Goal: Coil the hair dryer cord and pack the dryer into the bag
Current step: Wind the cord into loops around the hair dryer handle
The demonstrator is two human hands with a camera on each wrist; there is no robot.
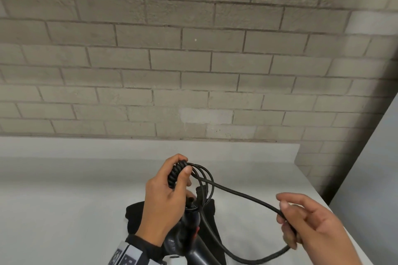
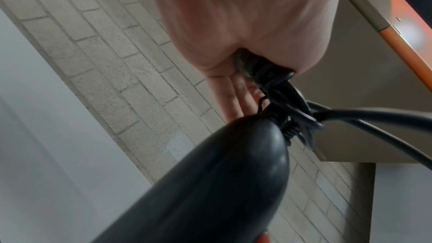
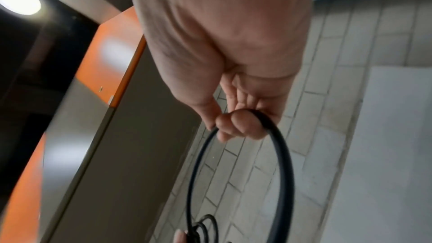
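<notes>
My left hand [image 1: 172, 180] grips several loops of the black cord [image 1: 237, 193] above the dark grey hair dryer [image 1: 189, 241], whose handle end points up toward my wrist. In the left wrist view the dryer's handle [image 2: 210, 182] fills the lower middle, and the cord [image 2: 374, 115] leaves its strain relief to the right. My right hand [image 1: 301, 228] holds a free stretch of the cord in curled fingers [image 3: 236, 125]; that stretch hangs in a wide loop [image 3: 280, 154] back toward the coil. A black bag [image 1: 211, 217] lies flat on the table under the dryer.
The white table [image 1: 86, 189] runs back to a grey brick wall [image 1: 193, 60]. Its right edge drops off near a pale panel [image 1: 370, 178]. An orange-edged cabinet [image 3: 110, 62] shows in the wrist views.
</notes>
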